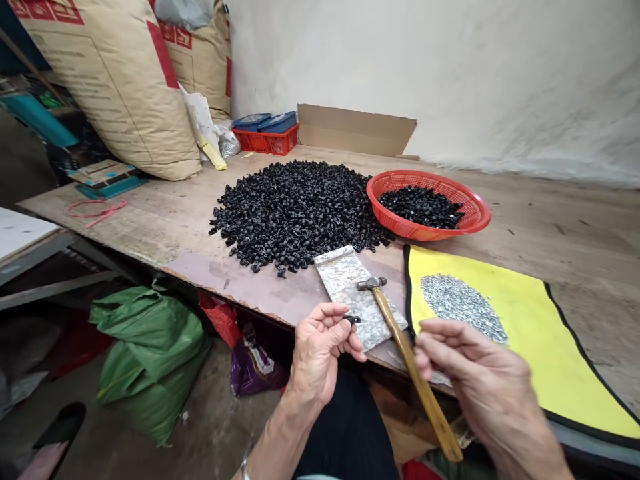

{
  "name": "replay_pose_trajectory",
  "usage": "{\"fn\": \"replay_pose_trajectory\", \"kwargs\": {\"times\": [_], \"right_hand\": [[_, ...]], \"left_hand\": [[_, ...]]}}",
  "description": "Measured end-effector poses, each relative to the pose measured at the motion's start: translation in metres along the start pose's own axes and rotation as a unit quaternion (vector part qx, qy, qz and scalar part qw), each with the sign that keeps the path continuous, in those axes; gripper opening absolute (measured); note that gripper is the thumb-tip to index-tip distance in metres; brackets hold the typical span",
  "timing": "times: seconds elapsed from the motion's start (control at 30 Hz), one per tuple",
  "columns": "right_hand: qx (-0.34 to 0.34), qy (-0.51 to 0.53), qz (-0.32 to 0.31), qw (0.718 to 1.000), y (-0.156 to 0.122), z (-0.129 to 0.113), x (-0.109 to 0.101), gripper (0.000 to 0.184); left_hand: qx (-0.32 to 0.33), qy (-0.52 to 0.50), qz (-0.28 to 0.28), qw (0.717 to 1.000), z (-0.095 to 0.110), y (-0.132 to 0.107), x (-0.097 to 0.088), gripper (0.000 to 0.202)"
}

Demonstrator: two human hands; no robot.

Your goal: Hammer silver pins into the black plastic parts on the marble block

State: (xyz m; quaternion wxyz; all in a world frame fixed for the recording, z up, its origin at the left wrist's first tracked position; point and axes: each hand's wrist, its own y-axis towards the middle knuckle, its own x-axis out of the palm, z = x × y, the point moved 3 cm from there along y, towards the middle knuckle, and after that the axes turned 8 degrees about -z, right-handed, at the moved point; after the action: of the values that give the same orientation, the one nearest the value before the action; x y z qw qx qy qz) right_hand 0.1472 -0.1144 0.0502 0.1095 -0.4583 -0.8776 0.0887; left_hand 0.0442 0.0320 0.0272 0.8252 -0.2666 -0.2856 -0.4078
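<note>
Between the thumb and fingers of my left hand [320, 350] is a small black plastic piece [353, 320], held just above a worn metal plate [345, 280]. My right hand [475, 380] is held right of the hammer, thumb and fingertips pinched together; whatever they may hold is hidden. A hammer [393, 320] rests with its head on the plate, its wooden handle sticking out past the table edge between my hands. On the yellow cloth [530, 327] to the right lies a heap of small shiny metal pieces [465, 303]. Beyond the plate spreads a big pile of black plastic pieces [300, 207].
A red plastic basket [430, 231] with more black pieces stands beside the pile. Farther back are a red crate [267, 141] with blue lids, a cardboard strip [355, 130] and large paper sacks [115, 87]. A green sack [150, 353] sits on the floor below the table edge.
</note>
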Motion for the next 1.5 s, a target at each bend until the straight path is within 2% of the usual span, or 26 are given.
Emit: {"fn": "replay_pose_trajectory", "kwargs": {"times": [0.1, 0.23, 0.4, 0.5, 0.6, 0.93, 1.13, 1.33, 1.5], "right_hand": [[0.002, 0.044, -0.071, 0.997, -0.006, 0.012, 0.030, 0.024], [-0.044, 0.074, -0.067, 0.994, -0.005, 0.017, 0.050, 0.014], [-0.032, 0.106, -0.086, 0.990, 0.002, 0.016, 0.065, 0.016], [-0.010, 0.128, -0.078, 0.989, 0.006, 0.014, 0.065, 0.023], [0.014, 0.139, -0.080, 0.987, 0.009, 0.015, 0.061, 0.022], [0.017, 0.118, -0.077, 0.990, 0.016, 0.026, 0.057, 0.019], [0.000, 0.085, -0.067, 0.994, 0.014, 0.028, 0.053, 0.012], [-0.061, 0.023, -0.065, 0.996, 0.014, 0.029, 0.058, 0.009], [-0.008, 0.021, -0.073, 0.997, 0.013, 0.040, 0.063, 0.015]], "left_hand": [[0.010, 0.003, -0.002, 1.000, -0.003, -0.006, 0.002, 0.018], [0.013, 0.006, 0.012, 1.000, -0.006, -0.013, 0.001, 0.016], [0.007, 0.010, 0.014, 1.000, -0.010, -0.016, -0.002, 0.015], [0.001, 0.003, 0.031, 1.000, -0.011, -0.016, -0.004, 0.016], [-0.008, -0.009, 0.044, 0.999, -0.013, -0.013, -0.005, 0.017], [-0.021, -0.021, 0.050, 0.998, -0.020, -0.005, -0.006, 0.016], [-0.019, -0.018, 0.052, 0.998, -0.022, -0.010, -0.005, 0.015], [-0.007, -0.015, 0.059, 0.998, -0.021, -0.016, -0.008, 0.015], [0.005, -0.007, 0.062, 0.998, -0.020, -0.021, -0.011, 0.014]]}}
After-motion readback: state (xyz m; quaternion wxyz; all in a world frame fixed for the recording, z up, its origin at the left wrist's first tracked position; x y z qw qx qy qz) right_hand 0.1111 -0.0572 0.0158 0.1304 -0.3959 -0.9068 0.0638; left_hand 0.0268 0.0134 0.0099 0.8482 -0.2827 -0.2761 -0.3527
